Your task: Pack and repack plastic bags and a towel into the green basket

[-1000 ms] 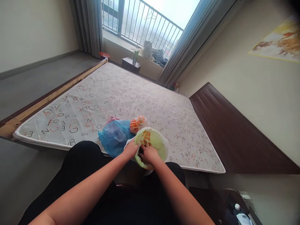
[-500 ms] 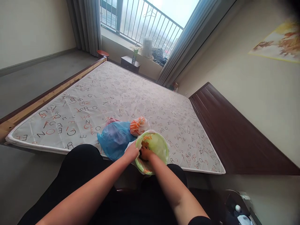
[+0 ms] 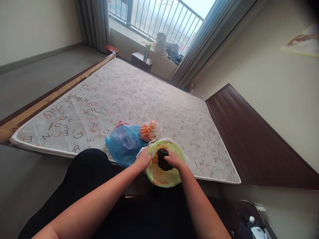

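My left hand (image 3: 144, 158) is closed on the left rim of a light green bin (image 3: 171, 181) with a plastic bag lining, held at the bed's near edge. Over the bin's mouth, my right hand (image 3: 173, 158) grips a shiny black bundle (image 3: 163, 161) that looks like a plastic bag. What is inside the bundle cannot be seen. Left of the bin sits a filled blue plastic bag (image 3: 126, 142), with a bit of pink cloth (image 3: 120, 123) showing behind it. An orange and white plastic bag (image 3: 150, 130) lies just beyond the bin.
The bags rest on a letter-print mattress (image 3: 139, 96) in a wooden bed frame (image 3: 62, 89), its dark headboard (image 3: 249, 139) at right. Past the bed stand a nightstand (image 3: 142, 62) with a green bottle (image 3: 147, 52). A dark table (image 3: 224, 212) is at lower right.
My right hand has come up from inside the bin and moved right, with the black bundle now in view. My left hand still grips the rim. The camera view has shifted slightly.
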